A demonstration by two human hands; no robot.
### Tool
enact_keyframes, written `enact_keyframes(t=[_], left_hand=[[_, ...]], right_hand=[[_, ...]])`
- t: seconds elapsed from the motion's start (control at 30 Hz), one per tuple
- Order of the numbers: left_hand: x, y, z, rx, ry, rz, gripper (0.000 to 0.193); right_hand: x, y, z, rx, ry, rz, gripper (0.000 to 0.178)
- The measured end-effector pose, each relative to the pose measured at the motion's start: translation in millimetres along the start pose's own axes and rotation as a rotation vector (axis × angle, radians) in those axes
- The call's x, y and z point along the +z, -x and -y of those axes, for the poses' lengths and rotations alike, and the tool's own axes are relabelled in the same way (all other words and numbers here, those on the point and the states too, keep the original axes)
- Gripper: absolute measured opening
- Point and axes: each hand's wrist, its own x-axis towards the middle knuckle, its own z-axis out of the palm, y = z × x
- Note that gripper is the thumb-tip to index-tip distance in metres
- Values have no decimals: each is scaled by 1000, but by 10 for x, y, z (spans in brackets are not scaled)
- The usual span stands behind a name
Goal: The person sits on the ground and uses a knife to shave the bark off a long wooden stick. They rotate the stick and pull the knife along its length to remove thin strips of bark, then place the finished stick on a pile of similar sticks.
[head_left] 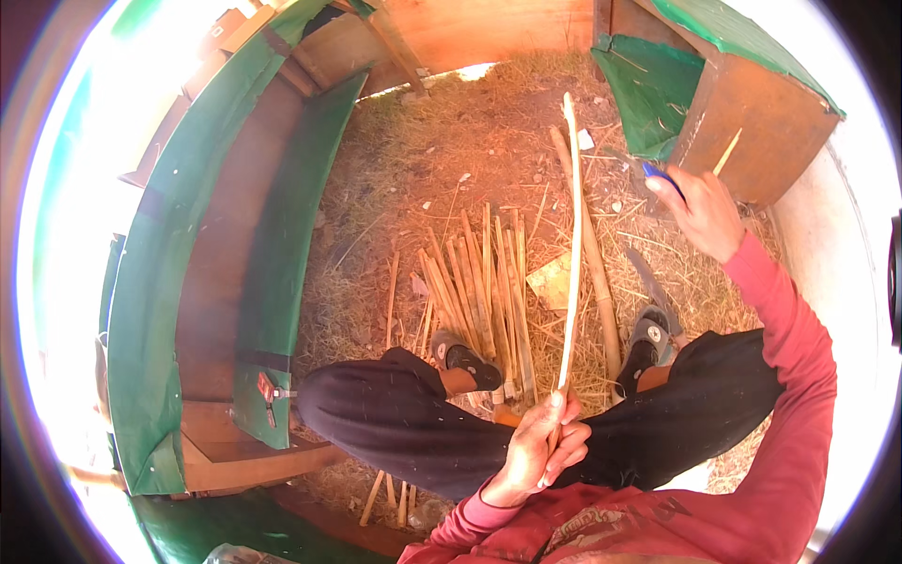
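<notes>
My left hand (pixel 545 446), low in the middle in front of my lap, is closed round the lower end of a long pale bamboo strip (pixel 574 235). The strip stands up and away from me, slightly bent. Out to the right, my right hand (pixel 705 211) grips a blue-handled knife (pixel 662 177); its thin grey blade is hard to make out against the ground. The knife is apart from the strip. A short pale sliver (pixel 727 152) shows just beyond my right hand; I cannot tell whether it touches it.
Several split bamboo strips (pixel 487 287) lie between my feet. A bamboo pole (pixel 594 254) and a large dark blade (pixel 650 282) lie to their right, among straw shavings. Green-covered wooden shelving (pixel 211 235) stands left, a brown box (pixel 756 127) at the far right.
</notes>
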Motion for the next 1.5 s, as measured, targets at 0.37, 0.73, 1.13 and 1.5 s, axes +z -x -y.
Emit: enact_keyframes(t=[0.37, 0.73, 1.13, 1.5], left_hand=[[91, 4, 45, -9, -75, -23, 38], [70, 0, -53, 37, -66, -56, 39], [57, 96, 5, 81, -51, 52, 34], [-6, -51, -15, -5, 9, -4, 41]], right_hand=[[72, 218, 345, -267, -154, 231, 42], [-17, 186, 390, -400, -318, 171, 43], [51, 222, 433, -526, -217, 195, 43], [181, 193, 311, -434, -265, 72, 54]])
